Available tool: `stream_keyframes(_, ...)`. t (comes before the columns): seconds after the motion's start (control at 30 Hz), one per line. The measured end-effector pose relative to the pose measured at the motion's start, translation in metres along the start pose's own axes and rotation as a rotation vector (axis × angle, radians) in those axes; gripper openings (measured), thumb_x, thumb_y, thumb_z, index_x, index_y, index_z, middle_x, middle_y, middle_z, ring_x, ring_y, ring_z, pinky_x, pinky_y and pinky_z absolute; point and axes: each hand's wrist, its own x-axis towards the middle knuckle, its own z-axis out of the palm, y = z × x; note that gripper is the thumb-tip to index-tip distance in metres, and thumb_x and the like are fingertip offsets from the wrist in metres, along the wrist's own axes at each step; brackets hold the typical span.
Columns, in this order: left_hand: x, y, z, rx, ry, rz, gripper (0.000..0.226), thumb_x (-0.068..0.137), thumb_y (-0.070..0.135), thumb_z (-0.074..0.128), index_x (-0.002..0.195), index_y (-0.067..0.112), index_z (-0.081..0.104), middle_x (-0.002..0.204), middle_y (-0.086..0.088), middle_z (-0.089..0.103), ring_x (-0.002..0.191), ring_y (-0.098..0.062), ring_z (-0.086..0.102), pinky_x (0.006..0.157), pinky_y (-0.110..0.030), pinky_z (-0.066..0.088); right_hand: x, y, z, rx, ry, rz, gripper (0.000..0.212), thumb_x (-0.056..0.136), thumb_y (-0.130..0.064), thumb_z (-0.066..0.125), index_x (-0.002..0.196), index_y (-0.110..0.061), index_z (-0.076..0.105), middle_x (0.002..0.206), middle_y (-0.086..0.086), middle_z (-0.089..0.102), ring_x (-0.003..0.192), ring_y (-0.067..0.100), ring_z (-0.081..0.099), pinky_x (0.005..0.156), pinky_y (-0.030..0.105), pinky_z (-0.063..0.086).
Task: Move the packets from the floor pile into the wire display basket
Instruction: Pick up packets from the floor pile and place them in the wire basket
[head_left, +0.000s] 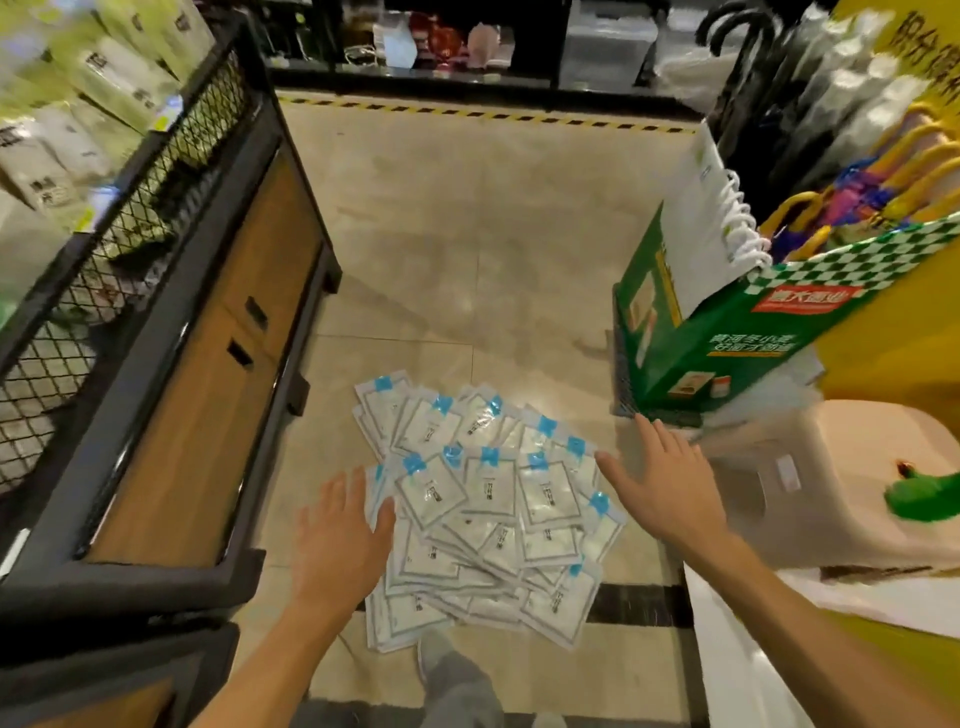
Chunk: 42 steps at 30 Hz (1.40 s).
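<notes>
Both your arms reach forward and down, bare to the forearm. Your left hand (337, 540) is spread flat, palm down, fingers straight. Your right hand (662, 483) is likewise spread, fingers extended, holding nothing.

- Glossy beige tiled floor (457, 218), lamps mirrored in its sheen.
- Yellow-and-black hazard tape (483, 115) crosses the floor at 12 o'clock, before a dark shelving unit (415, 47).
- Wood-panelled cabinet (218, 358) in a black frame at 9 o'clock.
- Green checkered carton (727, 338) at 3 o'clock, white paper bags (711, 218) standing in it.
- Beige plastic stool (810, 467) at 4 o'clock.
</notes>
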Motion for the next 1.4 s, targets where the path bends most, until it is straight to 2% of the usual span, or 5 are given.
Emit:
stream_keyframes(0.73,0.357,-0.124,0.515,-0.076,-0.122,-0.177,0.077,0.104,0.058,0.025,0.163,0.011,0.008,0.171,-0.01,0.007,0.157,-0.024,0.01,0.127,-0.046,0.011,0.297,0.022,0.59,0.044,-0.141,0.009,0.097,0.094,-0.071,0.041,0.164,-0.01,0.013,0.169,0.018,0.018,0.156,0.035,0.019,0.126,0.05,0.017)
stream_keyframes(0.9,0.405,-0.128,0.611,-0.126,-0.107,-0.303,0.103,0.094,0.077,0.022,0.161,0.003,-0.001,0.171,-0.012,-0.006,0.158,-0.023,-0.006,0.128,-0.045,0.001,0.326,0.027,0.697,0.04,-0.119,0.077,0.131,0.077,-0.096,0.028,0.161,0.002,0.009,0.169,0.023,0.014,0.157,0.034,0.012,0.127,0.051,0.014)
stream_keyframes(1.03,0.409,-0.126,0.653,-0.257,0.094,-0.344,0.112,0.089,0.079,0.039,0.161,0.004,-0.003,0.171,-0.01,-0.011,0.156,-0.019,-0.016,0.125,-0.04,-0.014,0.325,0.033,0.738,0.147,-0.01,0.138,0.128,0.078,-0.091,0.047,0.158,0.005,0.022,0.169,0.022,0.014,0.158,0.031,0.009,0.128,0.049,0.003)
stream_keyframes(1.3,0.417,-0.122,0.64,-0.545,0.205,-0.515,0.06,0.072,0.045,0.089,0.118,0.018,0.063,0.161,-0.004,0.024,0.151,-0.025,0.017,0.124,-0.045,0.015,0.34,0.036,0.721,0.447,0.001,0.242,0.078,0.066,-0.047,0.093,0.12,-0.003,0.055,0.14,0.015,0.047,0.129,0.035,0.049,0.112,0.053,0.039)
stream_keyframes(1.4,0.417,-0.114,0.626,-0.458,0.152,-0.671,0.09,0.06,0.051,0.094,0.131,0.013,0.053,0.148,-0.01,0.036,0.139,-0.033,0.03,0.115,-0.046,0.024,0.344,0.038,0.713,0.533,-0.002,0.267,0.068,0.059,-0.048,0.091,0.106,-0.012,0.058,0.123,0.011,0.059,0.112,0.033,0.06,0.1,0.054,0.05)
